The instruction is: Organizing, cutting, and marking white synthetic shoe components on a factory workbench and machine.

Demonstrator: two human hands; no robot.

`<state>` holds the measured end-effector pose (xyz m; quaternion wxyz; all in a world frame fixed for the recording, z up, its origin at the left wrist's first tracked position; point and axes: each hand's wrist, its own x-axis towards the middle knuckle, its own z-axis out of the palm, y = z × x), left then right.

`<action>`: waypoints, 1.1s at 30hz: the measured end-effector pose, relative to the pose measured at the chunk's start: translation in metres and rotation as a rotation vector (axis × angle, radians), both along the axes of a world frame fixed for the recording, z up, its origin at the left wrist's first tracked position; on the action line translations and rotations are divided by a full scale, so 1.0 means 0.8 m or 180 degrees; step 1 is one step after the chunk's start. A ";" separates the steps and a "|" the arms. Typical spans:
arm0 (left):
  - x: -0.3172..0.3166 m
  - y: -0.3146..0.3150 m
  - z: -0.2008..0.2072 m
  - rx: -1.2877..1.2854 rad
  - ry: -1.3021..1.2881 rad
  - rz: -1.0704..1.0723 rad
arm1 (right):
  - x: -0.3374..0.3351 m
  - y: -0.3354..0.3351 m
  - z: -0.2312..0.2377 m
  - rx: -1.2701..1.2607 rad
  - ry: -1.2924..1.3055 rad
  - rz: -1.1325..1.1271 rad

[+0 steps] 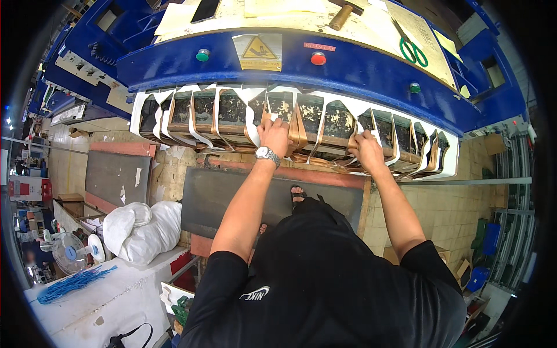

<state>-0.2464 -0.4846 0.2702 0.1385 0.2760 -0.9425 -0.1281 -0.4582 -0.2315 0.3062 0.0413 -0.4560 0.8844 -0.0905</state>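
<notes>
A long sheet of white and brown layered material point(449, 158), full of large cut-out openings, hangs along the front of a blue machine point(174, 61). My left hand point(274, 138), with a watch on its wrist, is closed around one of the narrow strips between openings, near the middle. Farther right, my right hand point(366, 149) has its fingers bent in on another strip. The fingertips of both hands are partly hidden by the material. Behind the openings shows a dark, worn surface with peeling patches.
Green-handled scissors point(413, 52) and a hammer point(343, 16) lie on the machine's pale top. Its front carries a red button point(318, 58) and a green button point(202, 55). Beneath me is a dark mat point(232, 200). A white sack point(142, 232) and a fan point(71, 253) stand to the left.
</notes>
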 end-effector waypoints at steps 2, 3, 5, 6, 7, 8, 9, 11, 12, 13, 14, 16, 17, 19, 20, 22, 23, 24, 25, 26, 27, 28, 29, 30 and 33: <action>-0.002 -0.002 0.001 0.0027 -0.0188 0.0012 | 0.001 -0.003 -0.004 0.0005 0.0033 -0.0149; -0.003 -0.004 0.001 -0.0019 -0.0126 -0.0030 | 0.000 -0.005 -0.004 -0.0079 0.0065 -0.0089; -0.006 -0.007 0.003 0.0019 -0.0266 -0.0011 | -0.003 -0.008 -0.003 0.0029 0.0049 -0.0112; -0.007 -0.008 0.005 0.0028 -0.0324 0.0008 | -0.004 -0.008 -0.001 -0.0017 0.0022 -0.0128; -0.009 -0.009 0.006 0.0008 -0.0285 -0.0051 | -0.006 -0.010 0.000 0.0005 -0.0045 -0.0142; -0.009 -0.009 0.008 -0.0025 -0.0301 -0.0026 | -0.007 -0.009 0.002 -0.0003 0.0002 -0.0118; -0.010 -0.009 0.010 0.0005 -0.0431 0.0039 | -0.009 -0.009 0.003 0.0061 -0.0026 -0.0090; -0.011 -0.010 0.014 -0.0105 -0.0371 -0.0016 | -0.009 -0.008 0.004 -0.0023 0.0047 -0.0060; -0.011 -0.011 0.015 -0.0096 -0.0401 -0.0017 | -0.009 -0.008 0.004 -0.0101 0.0092 -0.0003; -0.011 -0.012 0.015 -0.0102 -0.0428 -0.0005 | -0.008 -0.008 0.004 -0.0020 0.0029 -0.0022; -0.011 -0.013 0.016 -0.0060 -0.0444 -0.0026 | -0.008 -0.008 0.005 -0.0028 0.0052 0.0004; -0.013 -0.013 0.015 -0.0032 -0.0428 -0.0045 | -0.011 -0.009 0.011 -0.0020 0.0009 0.0042; -0.014 -0.013 0.015 0.0014 -0.0478 -0.0019 | -0.016 -0.010 0.018 0.0013 -0.0030 0.0061; -0.018 -0.013 0.017 0.0145 -0.0347 -0.0001 | -0.032 -0.023 0.035 0.0405 -0.0442 0.0113; -0.020 -0.012 0.021 0.0137 -0.0437 0.0010 | -0.043 -0.030 0.047 0.0361 -0.0419 0.0198; -0.022 -0.013 0.029 0.0189 -0.0577 0.0060 | -0.073 -0.054 0.073 0.1193 -0.1117 0.0430; -0.021 -0.014 0.034 0.0336 -0.0593 -0.0002 | -0.088 -0.076 0.082 0.1266 -0.1159 0.0480; -0.022 -0.020 0.040 0.0473 -0.0605 -0.0065 | -0.099 -0.102 0.087 0.1378 -0.1228 0.0431; -0.022 -0.026 0.044 0.0502 -0.0621 -0.0042 | -0.103 -0.128 0.086 0.1386 -0.1302 0.0446; -0.018 -0.033 0.046 0.0906 -0.0720 -0.0063 | -0.099 -0.159 0.079 0.0658 -0.0852 0.0596; -0.016 -0.037 0.047 0.1329 -0.0893 -0.0028 | -0.097 -0.190 0.069 0.0336 -0.0448 0.0677; -0.022 -0.047 0.043 0.1526 -0.0417 -0.0001 | -0.096 -0.224 0.057 -0.0265 -0.0373 0.0835; -0.024 -0.053 0.038 0.1566 -0.0273 -0.0040 | -0.088 -0.254 0.044 -0.0555 -0.0245 0.1001; -0.032 -0.059 0.030 0.1849 0.0222 0.0053 | -0.077 -0.282 0.030 -0.0689 -0.0157 0.1102; -0.044 -0.069 0.004 0.2419 0.0832 0.0267 | -0.042 -0.330 -0.009 0.0112 -0.0349 0.1315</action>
